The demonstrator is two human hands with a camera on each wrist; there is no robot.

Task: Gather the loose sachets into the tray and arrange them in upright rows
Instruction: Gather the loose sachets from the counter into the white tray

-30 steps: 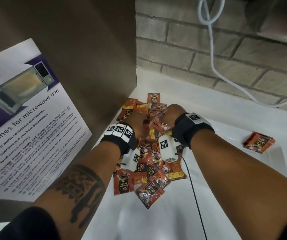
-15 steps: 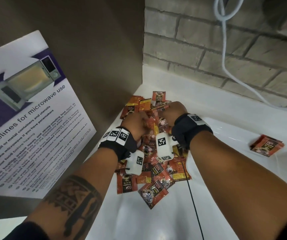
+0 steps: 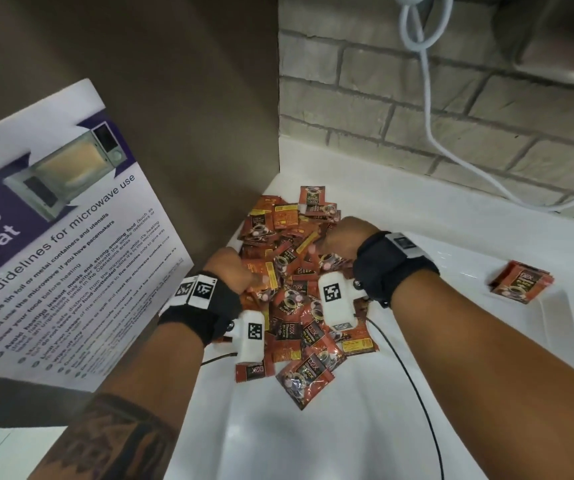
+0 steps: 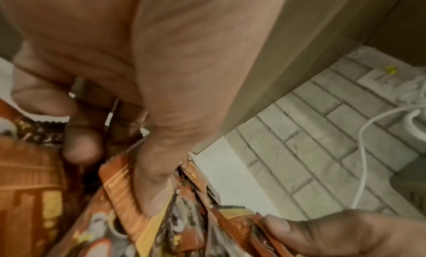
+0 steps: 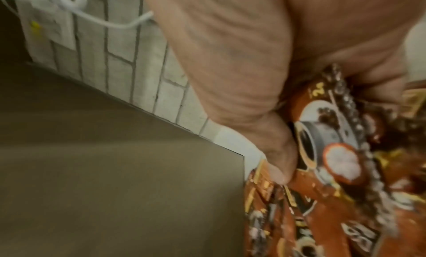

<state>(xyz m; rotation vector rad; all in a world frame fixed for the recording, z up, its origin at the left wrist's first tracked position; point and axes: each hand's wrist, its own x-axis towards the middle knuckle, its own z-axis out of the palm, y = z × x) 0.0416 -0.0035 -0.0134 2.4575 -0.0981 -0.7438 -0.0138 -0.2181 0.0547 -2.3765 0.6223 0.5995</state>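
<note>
A loose pile of orange-red coffee sachets (image 3: pixel 299 306) lies in the far left corner of the white tray (image 3: pixel 313 438). My left hand (image 3: pixel 261 278) is in the pile's left side, fingers curled, thumb pressing a sachet (image 4: pixel 129 193). My right hand (image 3: pixel 316 247) grips sachets farther back. Up close, the left hand (image 4: pixel 115 175) pinches sachets, and the right hand (image 5: pixel 322 133) has its thumb clamped over a cup-printed sachet (image 5: pixel 322 160). The pile hides the fingertips in the head view.
A small stack of sachets (image 3: pixel 520 282) lies apart at the right on the tray. A brown panel with a microwave poster (image 3: pixel 53 254) stands at the left. A brick wall (image 3: pixel 417 98) with a white cable (image 3: pixel 430 116) closes the back.
Both hands stay buried in the pile. The left hand has drawn a little nearer to me while the right stays farther back. Some sachets have shifted.
</note>
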